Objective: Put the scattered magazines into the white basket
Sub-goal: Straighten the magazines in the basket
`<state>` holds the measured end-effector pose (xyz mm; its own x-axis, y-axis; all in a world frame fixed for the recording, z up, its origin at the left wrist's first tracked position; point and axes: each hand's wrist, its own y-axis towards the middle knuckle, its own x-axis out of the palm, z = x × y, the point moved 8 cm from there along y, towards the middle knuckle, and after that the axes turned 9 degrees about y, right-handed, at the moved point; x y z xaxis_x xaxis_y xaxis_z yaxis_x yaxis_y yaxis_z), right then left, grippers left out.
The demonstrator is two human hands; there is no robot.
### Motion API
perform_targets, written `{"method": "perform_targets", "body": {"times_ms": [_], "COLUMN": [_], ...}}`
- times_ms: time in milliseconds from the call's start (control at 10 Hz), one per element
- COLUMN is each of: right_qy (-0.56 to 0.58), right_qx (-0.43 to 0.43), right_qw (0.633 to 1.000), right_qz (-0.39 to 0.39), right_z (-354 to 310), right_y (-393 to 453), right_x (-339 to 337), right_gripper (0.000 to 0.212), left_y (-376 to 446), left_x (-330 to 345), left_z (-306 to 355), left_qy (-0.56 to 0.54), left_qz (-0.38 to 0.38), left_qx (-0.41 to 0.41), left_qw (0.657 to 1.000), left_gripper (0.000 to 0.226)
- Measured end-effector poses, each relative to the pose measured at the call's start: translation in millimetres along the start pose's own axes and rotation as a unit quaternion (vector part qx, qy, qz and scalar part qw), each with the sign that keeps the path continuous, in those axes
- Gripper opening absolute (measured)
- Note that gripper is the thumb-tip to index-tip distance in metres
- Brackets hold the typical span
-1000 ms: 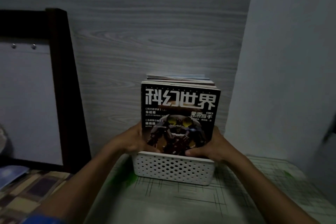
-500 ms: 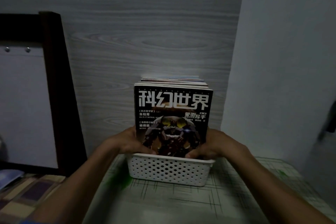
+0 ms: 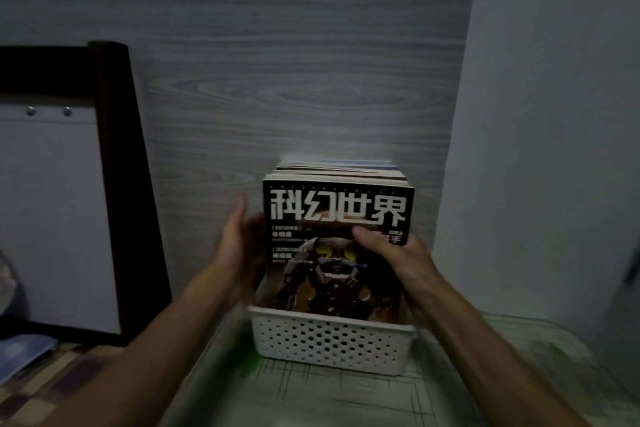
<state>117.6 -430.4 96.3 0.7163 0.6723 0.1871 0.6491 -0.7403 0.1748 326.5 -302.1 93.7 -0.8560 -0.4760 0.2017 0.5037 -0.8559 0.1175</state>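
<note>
1. White basket (image 3: 330,343): perforated plastic, lower centre of frame, on tabletop (image 3: 346,399) w/ pale cloth, dark line pattern, green blotches.
2. Magazines (image 3: 337,246): stack standing upright inside basket, centre frame. Front cover black w/ large white characters, armoured robot figure below. Top edges of further issues visible behind it, approx. level.
3. Left hand (image 3: 237,246): left of stack, palm turned toward its side edge, fingers straight and pointing up; blurred, so can't tell if touching or just beside.
4. Right hand (image 3: 391,253): at right edge of stack, mid-height. Thumb lies across front cover; remaining fingers go round behind stack, out of sight. Grips the magazines.
5. Wood-grain panel (image 3: 294,80): grey, upright behind basket, fills centre and upper frame.
6. Dark frame (image 3: 114,184): left of frame, w/ white panel and two screws.
7. Wall (image 3: 554,114): plain, right of frame.
8. Checked fabric (image 3: 52,385): lower left corner; blue item lying on it, blurred.
</note>
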Motion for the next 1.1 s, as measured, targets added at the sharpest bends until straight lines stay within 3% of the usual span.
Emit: {"method": "perform_targets", "body": {"times_ms": [100,300,400,500,600,700,800,900,1000,1100], "right_qy": [0.035,-0.016,-0.103,-0.396,-0.682,-0.692,-0.689,-0.66,-0.666,-0.739], "right_qx": [-0.023,-0.015,-0.117,-0.288,-0.189,-0.162,-0.184,-0.148,-0.134,-0.126], "right_qw": [0.999,1.0,0.982,0.868,0.704,0.701,0.699,0.734,0.732,0.662], "right_qz": [0.007,0.021,0.108,0.087,-0.06,-0.057,-0.047,-0.062,-0.059,-0.016], "right_z": [6.1,11.4,-46.6,-124.4,-115.7,-117.0,-121.2,-115.4,-108.7,-115.3], "right_y": [3.5,3.2,-3.8,-3.8,22.0,34.7,42.0,41.9,41.1,28.1], "right_x": [12.3,6.5,-6.6,30.4,73.9,76.1,74.5,66.1,65.7,72.9], "right_gripper": [0.083,0.092,0.109,0.115,0.11,0.078,0.074,0.08,0.082,0.087], "left_y": [4.2,0.9,-6.2,-7.6,12.1,22.8,27.5,31.5,29.2,0.6], "left_x": [27.1,22.6,15.4,51.0,80.3,70.4,61.1,60.2,62.0,79.1], "left_z": [-10.3,-2.7,60.4,128.3,122.0,112.7,110.1,106.6,104.2,114.8], "left_qy": [-0.001,0.046,0.218,0.487,0.711,0.73,0.713,0.75,0.766,0.833], "left_qz": [-0.038,-0.036,0.114,0.128,-0.008,-0.054,-0.075,-0.078,-0.062,0.001], "left_qx": [-0.013,0.029,0.182,0.311,0.244,0.183,0.151,0.132,0.104,0.156], "left_qw": [0.999,0.998,0.952,0.806,0.659,0.657,0.681,0.644,0.632,0.531], "left_gripper": [0.07,0.067,0.061,0.073,0.068,0.091,0.111,0.109,0.1,0.085]}}
